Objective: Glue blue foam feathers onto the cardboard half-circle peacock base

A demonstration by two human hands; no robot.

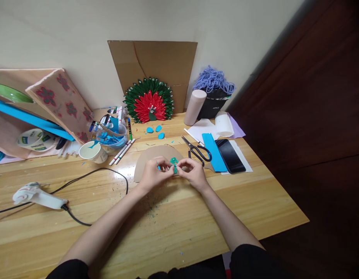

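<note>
My left hand [158,173] and my right hand [193,173] meet fingertip to fingertip, pinching a small green cut-out piece [174,160] between them. They are over a rounded piece of brown cardboard [148,155] lying on the table. A bit of blue shows beside my left fingers, mostly hidden. Behind the cardboard lie three blue petal-shaped pieces [161,136]. Black-handled scissors [196,150] rest to the right of my right hand, close to a folded blue strip [213,152].
At left a white glue gun [40,195] trails a black cord. A paper cup [93,152], a tub of blue scraps [112,135] and markers [122,152] stand behind it. A red-green peacock decoration [150,100] leans at the back; a phone [230,155] and a tumbler [194,107] are right.
</note>
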